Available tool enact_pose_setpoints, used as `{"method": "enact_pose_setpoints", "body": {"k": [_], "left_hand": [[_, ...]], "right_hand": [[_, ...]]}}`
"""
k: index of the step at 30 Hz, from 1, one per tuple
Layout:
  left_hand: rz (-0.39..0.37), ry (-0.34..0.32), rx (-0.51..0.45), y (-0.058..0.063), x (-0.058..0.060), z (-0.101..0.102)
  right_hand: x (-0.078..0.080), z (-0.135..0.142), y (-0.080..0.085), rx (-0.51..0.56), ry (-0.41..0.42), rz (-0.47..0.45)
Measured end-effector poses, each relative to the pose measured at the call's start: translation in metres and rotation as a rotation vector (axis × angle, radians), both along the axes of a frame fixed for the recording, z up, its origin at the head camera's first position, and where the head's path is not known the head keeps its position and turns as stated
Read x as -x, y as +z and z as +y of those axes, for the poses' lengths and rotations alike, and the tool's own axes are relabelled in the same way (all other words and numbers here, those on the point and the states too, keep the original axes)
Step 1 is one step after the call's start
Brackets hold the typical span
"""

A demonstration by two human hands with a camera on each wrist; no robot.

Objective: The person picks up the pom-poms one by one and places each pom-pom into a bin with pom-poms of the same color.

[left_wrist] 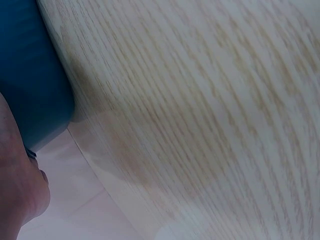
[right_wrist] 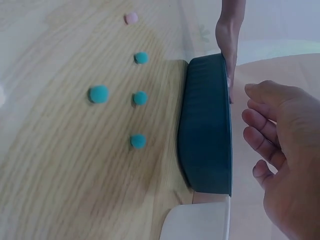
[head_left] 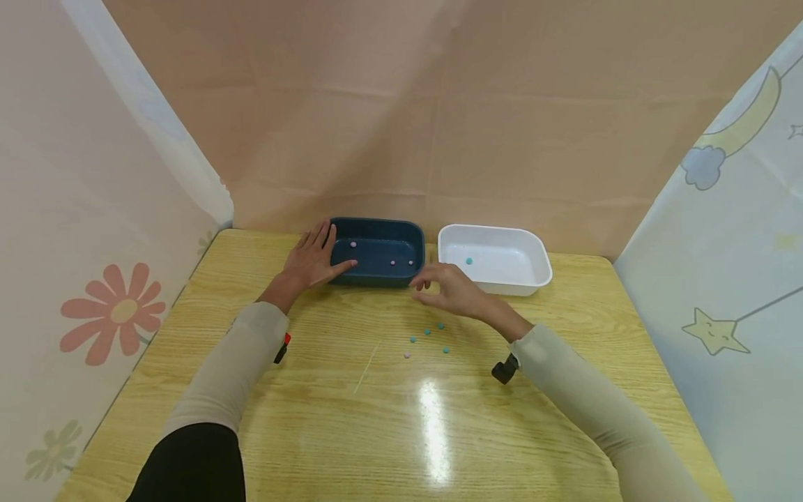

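My left hand (head_left: 311, 259) rests with straight, spread fingers on the left end of a dark blue tray (head_left: 376, 282). Three small pink balls (head_left: 353, 245) lie inside that tray. My right hand (head_left: 453, 289) is near the tray's front right corner, its fingers loosely bent and nothing between thumb and fingertips, as the right wrist view (right_wrist: 295, 150) also shows. On the table in front of it lie several teal balls (right_wrist: 98, 94) and one pink ball (right_wrist: 131, 18).
A white tray (head_left: 516, 288) stands right of the blue one, with one teal ball (head_left: 469, 261) in it. Both stand at the back of the wooden table (head_left: 326, 418), against a brown backdrop (head_left: 376, 139). Patterned walls (head_left: 37, 230) flank the table on both sides.
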State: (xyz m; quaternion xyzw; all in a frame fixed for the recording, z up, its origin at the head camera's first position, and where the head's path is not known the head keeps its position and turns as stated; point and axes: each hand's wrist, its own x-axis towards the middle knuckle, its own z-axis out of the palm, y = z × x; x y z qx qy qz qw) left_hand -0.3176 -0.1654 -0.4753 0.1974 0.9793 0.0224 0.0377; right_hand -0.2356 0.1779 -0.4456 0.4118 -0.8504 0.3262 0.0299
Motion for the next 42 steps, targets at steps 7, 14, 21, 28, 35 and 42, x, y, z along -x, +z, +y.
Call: {"method": "enact_pose_setpoints", "body": {"k": [7,14,21,28,35,42], "left_hand": [[-0.002,-0.007,0.012,-0.002,0.002,0.0],[0.007,-0.002,0.016,-0.002,0.001,0.001],[0.003,-0.003,0.01,0.001,-0.001,0.001],[-0.005,0.0,0.008,0.001,0.0,0.0],[-0.005,0.0,0.01,0.0,0.001,-0.001],[0.006,-0.006,0.002,0.001,0.0,-0.001]], "right_hand": [[-0.008,0.001,-0.007,0.001,0.058,0.007],[-0.016,0.002,-0.011,-0.047,0.063,0.025],[-0.023,0.003,-0.017,-0.036,0.083,0.019],[-0.03,0.003,-0.02,-0.06,0.094,0.019],[-0.037,0.003,-0.026,-0.05,0.136,0.009],[-0.045,0.002,-0.029,-0.078,0.137,-0.05]]}}
